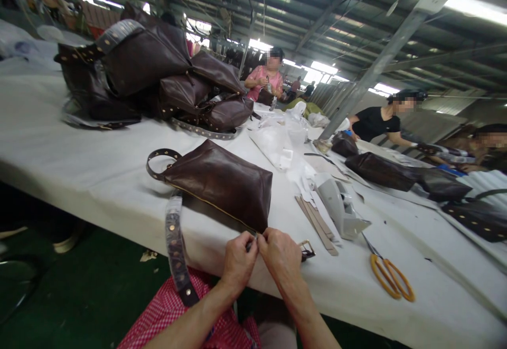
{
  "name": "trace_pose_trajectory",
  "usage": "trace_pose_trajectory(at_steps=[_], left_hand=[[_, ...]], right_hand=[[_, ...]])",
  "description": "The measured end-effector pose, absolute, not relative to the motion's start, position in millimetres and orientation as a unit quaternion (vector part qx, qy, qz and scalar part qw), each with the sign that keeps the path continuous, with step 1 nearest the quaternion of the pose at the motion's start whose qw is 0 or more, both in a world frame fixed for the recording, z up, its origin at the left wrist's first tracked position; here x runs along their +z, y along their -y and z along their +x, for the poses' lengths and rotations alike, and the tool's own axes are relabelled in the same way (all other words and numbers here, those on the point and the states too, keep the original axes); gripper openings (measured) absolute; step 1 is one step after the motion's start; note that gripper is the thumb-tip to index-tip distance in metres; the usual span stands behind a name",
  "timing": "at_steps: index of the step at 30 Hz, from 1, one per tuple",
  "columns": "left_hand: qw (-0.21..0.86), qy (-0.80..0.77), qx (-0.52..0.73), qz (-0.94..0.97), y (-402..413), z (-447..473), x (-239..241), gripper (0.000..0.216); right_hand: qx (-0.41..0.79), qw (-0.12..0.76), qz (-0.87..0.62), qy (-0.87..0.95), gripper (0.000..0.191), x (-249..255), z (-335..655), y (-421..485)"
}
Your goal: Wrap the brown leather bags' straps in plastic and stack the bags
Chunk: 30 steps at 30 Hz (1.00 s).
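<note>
A dark brown leather bag point(222, 177) lies on its side on the white-covered table, a gold zipper point(214, 206) running along its near edge. At the bag's near right corner, by the end of the zipper, my left hand point(240, 259) and my right hand point(280, 254) meet with their fingers pinched. The small part between the fingertips is mostly hidden. A studded strap point(174, 233), partly wrapped in clear plastic, hangs from the bag over the table edge. A metal buckle point(307, 248) shows just beyond my right hand.
Orange-handled scissors point(390, 277) lie to the right, near a grey tape dispenser point(343, 209) and brown strips point(317, 222). More leather bags point(158, 69) are piled at the back left. Clear plastic point(291, 127) and a slanted post point(372, 74) stand beyond. Co-workers point(378, 122) handle bags across the table.
</note>
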State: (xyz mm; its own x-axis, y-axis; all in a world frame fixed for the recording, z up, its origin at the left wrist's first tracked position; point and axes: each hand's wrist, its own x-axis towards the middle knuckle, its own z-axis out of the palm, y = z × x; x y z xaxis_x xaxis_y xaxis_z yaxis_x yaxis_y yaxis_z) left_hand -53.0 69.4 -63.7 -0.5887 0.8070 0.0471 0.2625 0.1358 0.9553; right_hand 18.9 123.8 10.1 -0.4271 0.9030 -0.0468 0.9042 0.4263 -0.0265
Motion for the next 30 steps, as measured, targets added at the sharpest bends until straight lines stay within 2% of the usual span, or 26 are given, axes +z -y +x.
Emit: trace_pose_trajectory(at_steps=[4, 8, 18, 25, 27, 30], left_hand=[[0.254, -0.716, 0.548, 0.349, -68, -52, -59, 0.007], [0.253, -0.714, 0.545, 0.360, -66, -53, -53, 0.018], [0.316, -0.691, 0.561, 0.328, -69, -60, -64, 0.007], [0.253, -0.693, 0.558, 0.381, -65, -60, -61, 0.014], [0.306, -0.677, 0.572, 0.347, -66, -62, -59, 0.012], [0.458, -0.627, 0.588, 0.226, -70, -67, -55, 0.010]], right_hand=[[-0.020, 0.007, 0.535, -0.845, 0.029, 7, 19, -122], [-0.037, -0.001, 0.539, -0.841, 0.030, 5, 20, -120], [-0.087, -0.037, 0.564, -0.820, 0.026, -2, 27, -111], [-0.132, -0.067, 0.580, -0.801, 0.025, -6, 28, -108], [-0.153, -0.084, 0.580, -0.796, 0.025, -7, 29, -108], [-0.244, -0.107, 0.570, -0.777, 0.024, -8, 34, -110]])
